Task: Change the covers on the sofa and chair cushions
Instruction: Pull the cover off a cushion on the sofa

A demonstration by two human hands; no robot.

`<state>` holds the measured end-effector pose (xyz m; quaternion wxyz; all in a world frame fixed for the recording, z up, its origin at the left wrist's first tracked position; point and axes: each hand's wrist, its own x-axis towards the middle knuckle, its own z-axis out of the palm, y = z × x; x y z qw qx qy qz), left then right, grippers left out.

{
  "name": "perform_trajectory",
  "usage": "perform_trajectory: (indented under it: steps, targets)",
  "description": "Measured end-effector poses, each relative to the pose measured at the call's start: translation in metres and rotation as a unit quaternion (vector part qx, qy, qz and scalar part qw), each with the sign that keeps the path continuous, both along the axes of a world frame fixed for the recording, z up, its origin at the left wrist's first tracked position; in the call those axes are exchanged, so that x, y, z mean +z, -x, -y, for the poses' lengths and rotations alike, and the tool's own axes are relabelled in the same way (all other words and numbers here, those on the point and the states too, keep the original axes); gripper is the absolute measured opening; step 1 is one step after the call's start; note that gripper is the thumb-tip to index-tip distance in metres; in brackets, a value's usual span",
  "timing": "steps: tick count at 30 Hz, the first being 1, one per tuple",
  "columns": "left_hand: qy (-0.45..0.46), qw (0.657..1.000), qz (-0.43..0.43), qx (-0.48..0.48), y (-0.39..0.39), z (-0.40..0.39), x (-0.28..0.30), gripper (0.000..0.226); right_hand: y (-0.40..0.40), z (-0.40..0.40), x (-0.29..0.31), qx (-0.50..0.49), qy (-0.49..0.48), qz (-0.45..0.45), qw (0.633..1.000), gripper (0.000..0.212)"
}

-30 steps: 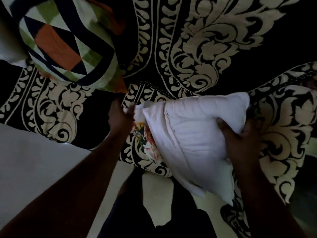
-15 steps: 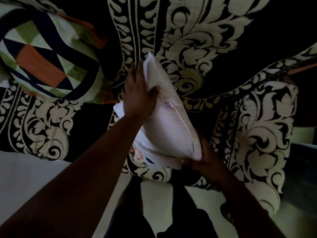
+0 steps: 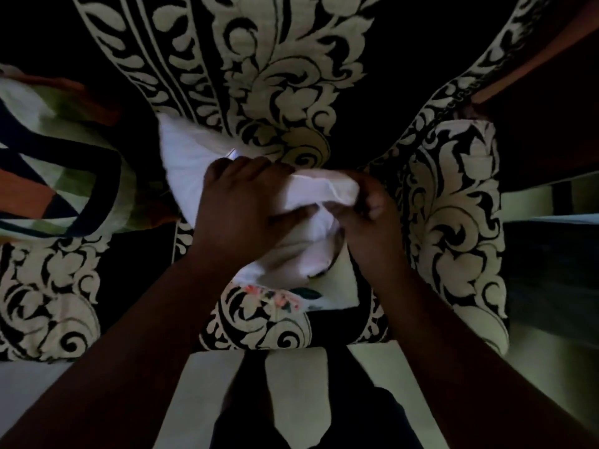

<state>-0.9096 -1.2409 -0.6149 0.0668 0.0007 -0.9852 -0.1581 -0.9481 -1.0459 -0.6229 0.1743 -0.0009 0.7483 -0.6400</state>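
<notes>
A bare white cushion insert (image 3: 191, 163) lies on the seat of a sofa (image 3: 291, 92), its far corner up against the backrest and its near end bunched between two hands at the middle of the view. The left hand (image 3: 240, 202) lies over the cushion with its fingers curled down onto the top edge and the thumb stretched out toward the right, gripping the white fabric. The right hand (image 3: 366, 212) has its fingers curled tight and pinches a gathered fold at the cushion's near right end, just beside the left thumb. Below the hands, a floral cover (image 3: 275, 298) in white with pink and green flowers lies crumpled on the front edge of the seat, touching the underside of the cushion. The sofa is covered in black cloth with large cream scrollwork and leaf patterns, which runs over the backrest, the seat and the padded armrest (image 3: 460, 222) at the right. At the left, a second cushion (image 3: 64, 176) in a geometric cover of orange, green, cream and dark navy bands rests on the seat, near the white one but apart from it. A pale floor (image 3: 298, 384) shows below the sofa front, with the person's dark-clothed legs (image 3: 340, 416) standing on it. The room is dim; the far right is too dark to make out.
</notes>
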Motion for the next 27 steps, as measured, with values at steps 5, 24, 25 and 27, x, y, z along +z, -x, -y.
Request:
perform_trajectory:
  steps: [5, 24, 25, 27]
  targets:
    - [-0.151, 0.964, 0.045, 0.212, -0.008, 0.021, -0.009, 0.031, 0.012, -0.011, -0.035, 0.167, -0.118, 0.075, 0.976, 0.051]
    - [-0.170, 0.962, 0.044, 0.211, -0.046, 0.049, -0.014, 0.064, -0.002, 0.033, -0.099, 0.202, -0.435, -0.157, 0.864, 0.021]
    - [-0.176, 0.962, 0.036, 0.207, -0.048, 0.048, -0.014, 0.061, -0.004, 0.031, -0.101, 0.197, -0.435, -0.146, 0.866, 0.026]
    - [-0.194, 0.959, 0.012, 0.206, -0.052, 0.044, -0.012, 0.051, -0.010, 0.028, -0.104, 0.171, -0.406, -0.121, 0.889, 0.039]
